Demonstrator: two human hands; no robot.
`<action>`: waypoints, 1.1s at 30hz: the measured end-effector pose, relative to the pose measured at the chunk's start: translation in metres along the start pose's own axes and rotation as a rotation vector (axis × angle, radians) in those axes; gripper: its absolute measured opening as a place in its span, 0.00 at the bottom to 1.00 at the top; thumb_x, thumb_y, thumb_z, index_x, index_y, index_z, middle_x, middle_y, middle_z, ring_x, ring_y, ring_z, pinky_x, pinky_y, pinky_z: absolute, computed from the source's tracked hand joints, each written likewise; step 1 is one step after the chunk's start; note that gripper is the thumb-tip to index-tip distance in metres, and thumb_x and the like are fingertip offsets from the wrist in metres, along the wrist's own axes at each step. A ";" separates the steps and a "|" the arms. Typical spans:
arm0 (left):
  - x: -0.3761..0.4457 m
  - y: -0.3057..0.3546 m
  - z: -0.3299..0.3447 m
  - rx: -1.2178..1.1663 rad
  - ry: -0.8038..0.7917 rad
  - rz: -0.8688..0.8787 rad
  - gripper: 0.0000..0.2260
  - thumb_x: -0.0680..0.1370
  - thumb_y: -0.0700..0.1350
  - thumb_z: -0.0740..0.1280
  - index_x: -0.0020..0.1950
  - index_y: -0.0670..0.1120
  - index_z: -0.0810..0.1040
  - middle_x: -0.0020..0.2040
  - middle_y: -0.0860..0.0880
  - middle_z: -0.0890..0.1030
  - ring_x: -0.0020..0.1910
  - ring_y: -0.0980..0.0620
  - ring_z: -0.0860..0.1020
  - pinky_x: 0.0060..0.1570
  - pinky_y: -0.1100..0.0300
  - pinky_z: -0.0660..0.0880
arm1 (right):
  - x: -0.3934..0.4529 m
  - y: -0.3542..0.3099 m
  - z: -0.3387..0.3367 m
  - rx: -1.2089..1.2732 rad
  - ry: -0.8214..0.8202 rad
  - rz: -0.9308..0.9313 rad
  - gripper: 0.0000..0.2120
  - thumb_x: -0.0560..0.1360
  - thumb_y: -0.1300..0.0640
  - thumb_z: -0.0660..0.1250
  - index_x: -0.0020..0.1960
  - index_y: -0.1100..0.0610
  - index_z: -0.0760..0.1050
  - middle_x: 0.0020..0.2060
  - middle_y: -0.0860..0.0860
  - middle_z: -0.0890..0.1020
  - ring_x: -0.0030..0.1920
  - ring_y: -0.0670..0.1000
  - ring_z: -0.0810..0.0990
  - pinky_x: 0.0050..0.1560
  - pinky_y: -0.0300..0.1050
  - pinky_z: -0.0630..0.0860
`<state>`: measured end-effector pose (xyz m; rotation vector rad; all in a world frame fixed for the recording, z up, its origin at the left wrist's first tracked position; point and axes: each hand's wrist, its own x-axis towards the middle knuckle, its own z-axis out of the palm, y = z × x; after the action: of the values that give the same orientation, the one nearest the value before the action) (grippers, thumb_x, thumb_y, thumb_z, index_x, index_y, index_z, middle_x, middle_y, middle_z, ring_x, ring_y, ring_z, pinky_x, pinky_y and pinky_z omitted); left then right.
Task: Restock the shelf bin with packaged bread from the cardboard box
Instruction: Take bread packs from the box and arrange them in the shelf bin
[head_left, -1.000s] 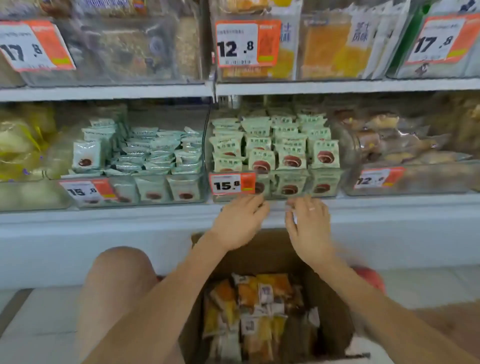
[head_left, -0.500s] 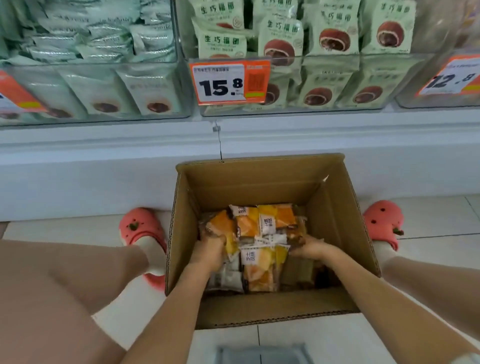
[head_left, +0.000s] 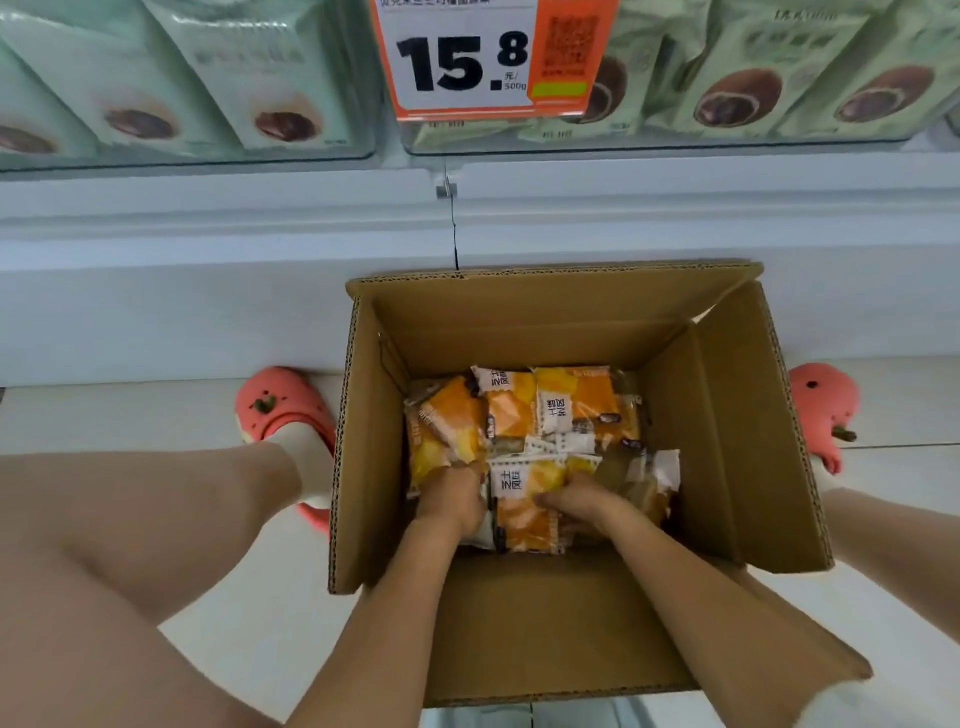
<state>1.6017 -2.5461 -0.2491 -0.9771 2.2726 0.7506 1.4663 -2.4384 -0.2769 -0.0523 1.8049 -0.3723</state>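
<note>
Left hand (head_left: 453, 500) and right hand (head_left: 581, 501): both down inside the open brown cardboard box (head_left: 540, 322) on the floor, fingers curled round orange-and-yellow packaged bread (head_left: 524, 506). Above: clear shelf bin (head_left: 675, 148) of green packets, orange price tag (head_left: 493, 57).

"15.8" with "元/500g" on the orange price tag (head_left: 493, 57) clipped to the shelf bin (head_left: 675, 143)

The cardboard box (head_left: 540, 332) is plain brown, its cut edges showing corrugated ridges. Inside it, the bread packets (head_left: 524, 512) are orange and yellow with white labels in black print. Above the box, a price tag (head_left: 493, 57) — white and orange, black 15.8 — fronts pale green packets (head_left: 737, 67) picturing brown buns. Either side of the box, slippers (head_left: 283, 410) are coral pink.
</note>
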 end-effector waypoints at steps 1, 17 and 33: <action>0.000 0.001 0.001 -0.037 -0.014 -0.013 0.14 0.80 0.42 0.58 0.66 0.47 0.71 0.62 0.44 0.75 0.57 0.44 0.75 0.52 0.55 0.73 | 0.000 0.001 0.001 0.020 0.015 -0.006 0.36 0.73 0.52 0.71 0.74 0.61 0.58 0.68 0.57 0.70 0.65 0.58 0.72 0.57 0.50 0.76; -0.009 -0.001 -0.006 -1.220 -0.353 -0.216 0.17 0.75 0.52 0.69 0.61 0.47 0.74 0.59 0.48 0.79 0.57 0.50 0.78 0.54 0.56 0.77 | -0.048 0.016 -0.006 0.710 -0.061 -0.252 0.18 0.74 0.57 0.70 0.63 0.55 0.72 0.54 0.54 0.82 0.52 0.55 0.83 0.53 0.54 0.80; -0.058 0.044 -0.047 -1.631 0.032 -0.086 0.16 0.76 0.45 0.69 0.61 0.40 0.74 0.53 0.43 0.82 0.48 0.50 0.82 0.43 0.59 0.79 | -0.137 0.015 -0.003 1.117 -0.283 -0.368 0.18 0.77 0.59 0.65 0.65 0.62 0.69 0.55 0.61 0.81 0.53 0.57 0.82 0.49 0.48 0.82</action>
<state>1.5895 -2.5246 -0.1657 -1.6039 1.2091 2.6149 1.5027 -2.3925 -0.1524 0.3325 1.1025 -1.5007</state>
